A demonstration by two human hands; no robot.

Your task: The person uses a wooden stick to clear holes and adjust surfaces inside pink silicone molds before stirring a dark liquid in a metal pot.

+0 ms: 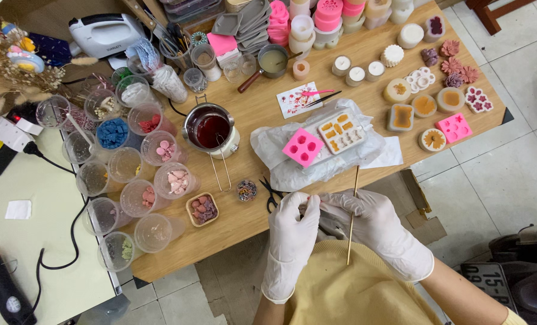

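Stick (353, 215), thin, light, stiff and likely snappable, is pinched mid-length by the right hand (374, 225), just below the plastic sheet (280, 171). Left hand (293, 224) is pressed closed around something small, unidentifiable. Mid-length gripping is advised.

Small item pinched between left hand (291, 232) and right hand (374, 225) is hidden by gloved fingers, can't tell what. Black scissors (272, 194) partly covered by left hand. Dark device (3, 287) near left cut by edge. Far stacked moulds (328, 15) cropped at top edge.
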